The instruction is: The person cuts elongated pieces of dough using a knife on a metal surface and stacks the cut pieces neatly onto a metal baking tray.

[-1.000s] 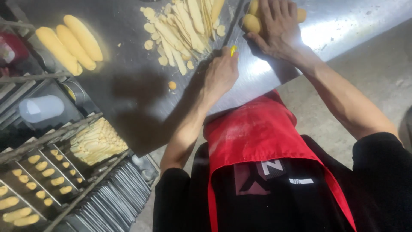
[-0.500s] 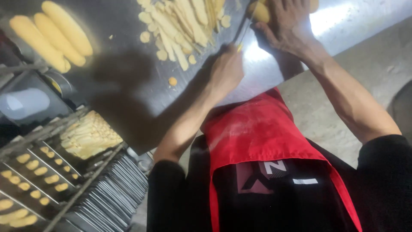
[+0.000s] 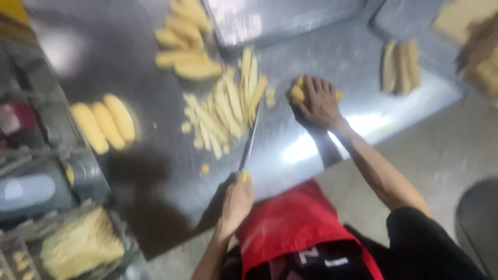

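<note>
My left hand (image 3: 236,199) grips the yellow handle of a long knife (image 3: 249,140) near the table's front edge. The blade points away from me, and its tip reaches a pile of cut yellow strips (image 3: 223,114). My right hand (image 3: 317,101) lies fingers-down over a yellow chunk (image 3: 296,93) on the steel table (image 3: 311,150), just right of the pile. Three whole yellow oblong pieces (image 3: 104,122) lie side by side at the left. The picture is blurred.
More yellow pieces (image 3: 187,57) lie at the back beside a metal tray (image 3: 280,18). A few strips (image 3: 399,65) lie at the right. Left of the table are a grey container (image 3: 26,189) and a rack holding pale strips (image 3: 78,246). I wear a red apron (image 3: 295,228).
The view has swung, so more of the table's far side shows. My left hand and the knife now sit nearer my body. My right hand stays on the yellow chunk.
</note>
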